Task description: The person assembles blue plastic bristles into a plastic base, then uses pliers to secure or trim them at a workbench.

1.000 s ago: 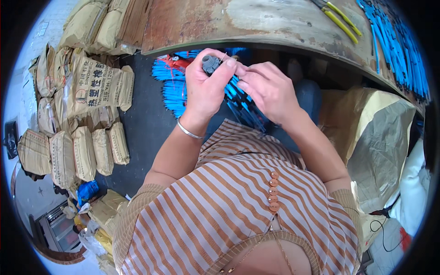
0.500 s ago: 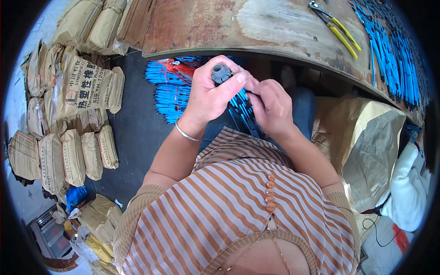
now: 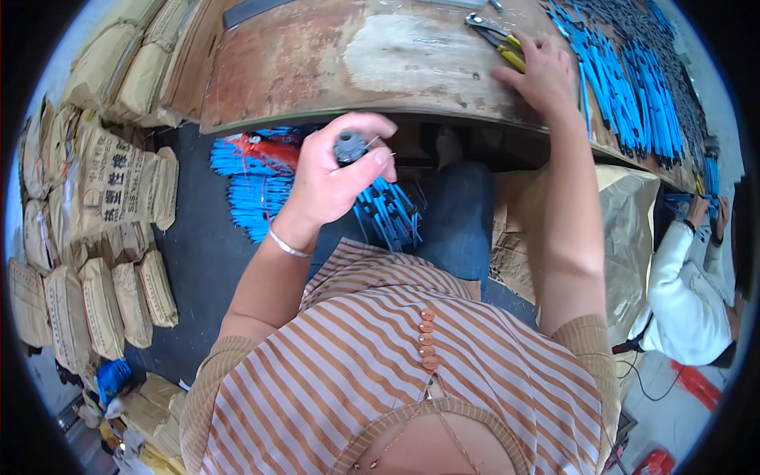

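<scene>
My left hand is closed round a bundle of blue sticks with dark ends. A dark grey round top with a notched rim pokes up between thumb and fingers. Thin wire ends stick out near my thumb tip. Out on the wooden table, my right hand lies over the yellow handles of pliers. My thumb is on one side of them and my fingers on the other; the handle ends are hidden under my palm.
More blue sticks lie below the table edge, beside red plastic strands. Blue sticks also cover the table's right end. Brown paper sacks are stacked at left. A co-worker in white handles blue sticks at far right.
My right hand has left the bundle and reached up and right to the pliers. My left hand keeps the bundle. The whole view has shifted, bringing the co-worker's hands into sight.
</scene>
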### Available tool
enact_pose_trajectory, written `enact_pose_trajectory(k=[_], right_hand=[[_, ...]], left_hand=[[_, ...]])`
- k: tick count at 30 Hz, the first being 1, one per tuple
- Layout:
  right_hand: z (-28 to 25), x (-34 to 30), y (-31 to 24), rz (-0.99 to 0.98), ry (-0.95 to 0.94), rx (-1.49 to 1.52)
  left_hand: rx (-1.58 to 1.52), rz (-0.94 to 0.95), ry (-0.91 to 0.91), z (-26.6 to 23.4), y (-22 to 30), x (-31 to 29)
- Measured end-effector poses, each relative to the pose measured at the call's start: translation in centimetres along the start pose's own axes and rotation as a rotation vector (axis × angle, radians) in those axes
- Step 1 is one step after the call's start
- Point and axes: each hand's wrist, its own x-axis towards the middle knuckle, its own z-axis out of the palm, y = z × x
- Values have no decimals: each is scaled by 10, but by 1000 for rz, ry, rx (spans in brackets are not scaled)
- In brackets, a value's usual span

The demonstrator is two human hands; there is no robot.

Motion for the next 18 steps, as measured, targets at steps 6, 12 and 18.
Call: enact_pose_trajectory(k=[6, 12, 18], right_hand=[[39, 9, 38, -204, 11, -108], [-4, 18, 23, 209, -78, 532], [-101, -57, -97, 488, -615, 1690]], left_hand=[[-63, 4, -47, 1, 1, -2], [23, -64, 0, -8, 6, -5], [85, -105, 63, -13, 5, -8]])
